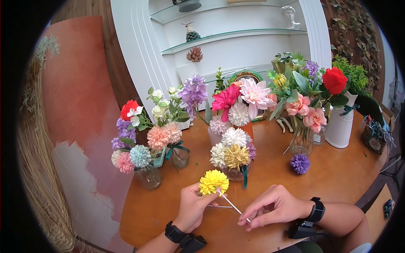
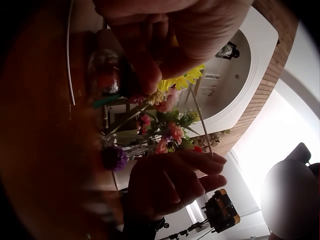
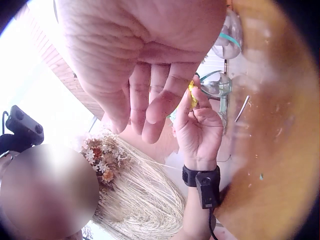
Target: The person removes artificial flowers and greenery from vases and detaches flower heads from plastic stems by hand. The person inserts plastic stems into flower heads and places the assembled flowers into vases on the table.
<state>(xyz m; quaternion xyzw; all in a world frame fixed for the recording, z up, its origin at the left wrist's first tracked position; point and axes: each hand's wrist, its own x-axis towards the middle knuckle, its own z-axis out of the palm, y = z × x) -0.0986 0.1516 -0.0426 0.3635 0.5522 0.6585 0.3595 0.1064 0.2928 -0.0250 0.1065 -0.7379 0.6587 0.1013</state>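
A yellow pompom flower (image 1: 214,181) is pinched between the thumb and fingers of my left hand (image 1: 190,207), low over the front of the table. From the flower's underside a thin white stick (image 1: 234,206) slants down toward the right. My right hand (image 1: 275,206) pinches the lower end of this stick between thumb and fingertips. In the left wrist view the yellow petals (image 2: 186,79) show past the left fingers, with the stick running to the right hand (image 2: 170,182). A second white stick (image 1: 220,206) lies on the table behind the hands.
Glass vases of artificial flowers stand across the wooden table (image 1: 190,211), including a front vase with a gold pompom (image 1: 236,156). A loose purple pompom (image 1: 300,163) lies at the right. Farther right are a white vase (image 1: 339,126) and a small basket (image 1: 374,135).
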